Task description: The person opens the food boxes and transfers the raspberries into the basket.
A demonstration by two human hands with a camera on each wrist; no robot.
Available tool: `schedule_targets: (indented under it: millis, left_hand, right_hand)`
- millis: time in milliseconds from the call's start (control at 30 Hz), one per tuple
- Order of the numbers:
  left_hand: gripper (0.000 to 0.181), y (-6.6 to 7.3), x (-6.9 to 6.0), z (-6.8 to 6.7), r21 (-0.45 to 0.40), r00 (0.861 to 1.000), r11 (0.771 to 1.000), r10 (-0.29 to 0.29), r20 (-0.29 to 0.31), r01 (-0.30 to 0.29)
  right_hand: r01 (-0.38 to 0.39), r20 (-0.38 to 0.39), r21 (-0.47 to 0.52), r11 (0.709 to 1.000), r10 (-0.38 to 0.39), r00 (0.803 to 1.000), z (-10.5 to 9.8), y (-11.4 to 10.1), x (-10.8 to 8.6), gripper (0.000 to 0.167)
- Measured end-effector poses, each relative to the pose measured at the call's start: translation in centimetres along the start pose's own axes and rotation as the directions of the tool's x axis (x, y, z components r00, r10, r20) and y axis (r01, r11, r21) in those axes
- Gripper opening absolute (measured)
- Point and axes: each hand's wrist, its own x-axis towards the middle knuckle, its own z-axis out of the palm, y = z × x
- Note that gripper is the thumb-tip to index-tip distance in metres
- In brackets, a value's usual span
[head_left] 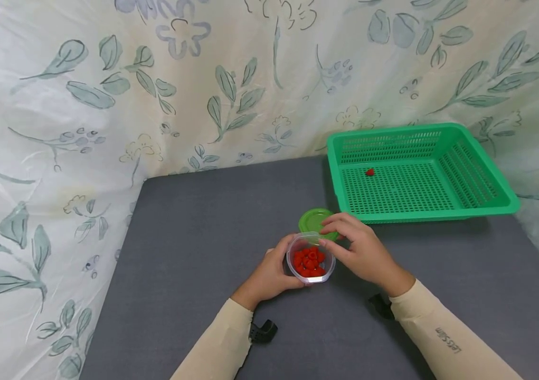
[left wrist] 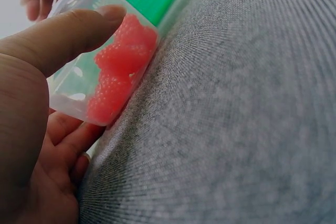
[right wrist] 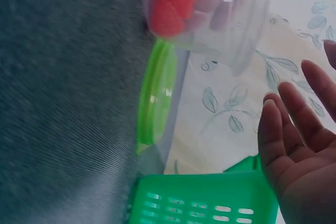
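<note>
A clear plastic container (head_left: 328, 270) with several red raspberries (head_left: 309, 260) inside stands on the grey table. My left hand (head_left: 274, 272) grips its left side; the left wrist view shows the thumb (left wrist: 73, 32) along one wall and fingers behind. Over the container's right rim hovers my right hand (head_left: 359, 250), its fingers loosely bent and nothing between them. In the right wrist view those fingers (right wrist: 299, 124) are apart from the container. A round green lid (head_left: 314, 219) lies on the table just behind the container, partly covered by the right fingertips in the head view.
At the back right stands a green perforated basket (head_left: 421, 214), with one red raspberry (head_left: 370, 172) on its floor. The dark grey table (head_left: 193, 227) extends left and in front of the hands. A floral cloth (head_left: 122, 105) hangs behind the table.
</note>
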Motion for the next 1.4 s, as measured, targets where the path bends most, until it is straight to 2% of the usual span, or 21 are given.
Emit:
schedule_targets:
  millis: [233, 433, 600, 733, 833, 1033, 1400]
  left_hand:
    - [0.101, 0.1, 0.0, -0.1, -0.006, 1.0, 1.0, 0.005, -0.002, -0.005]
    - [0.101, 0.0, 0.2, -0.2, -0.002, 1.0, 1.0, 0.009, -0.002, -0.009]
    - [0.101, 0.1, 0.3, -0.3, 0.002, 1.0, 1.0, 0.009, 0.001, -0.009]
    - [0.101, 0.2, 0.3, -0.3, 0.007, 1.0, 1.0, 0.0, 0.002, 0.0]
    - [0.1, 0.2, 0.2, -0.3, 0.011, 1.0, 1.0, -0.01, 0.004, 0.01]
    - [0.1, 0.3, 0.1, -0.3, 0.012, 1.0, 1.0, -0.018, 0.005, 0.018]
    - [0.101, 0.3, 0.1, -0.4, 0.009, 1.0, 1.0, -0.006, 0.008, 0.006]
  right_hand:
    - [-0.061, 0.095, -0.029, 0.998, 0.063, 0.993, 1.1, 0.5, -0.3, 0.015]
    - [-0.093, 0.142, -0.055, 0.994, 0.1, 0.985, 1.8, 1.0, -0.3, 0.014]
    - [-0.13, 0.207, -0.074, 0.989, 0.142, 0.968, 2.5, 1.3, -0.3, 0.014]
    - [-0.13, 0.248, -0.088, 0.988, 0.149, 0.957, 2.9, 1.3, -0.2, 0.015]
    - [-0.137, 0.267, -0.101, 0.985, 0.159, 0.951, 3.0, 1.2, -0.2, 0.014]
    - [-0.192, 0.297, -0.144, 0.971, 0.228, 0.927, 3.2, 0.9, -0.1, 0.01]
    - [-0.222, 0.321, -0.221, 0.95, 0.285, 0.903, 3.4, 0.1, 0.5, 0.021]
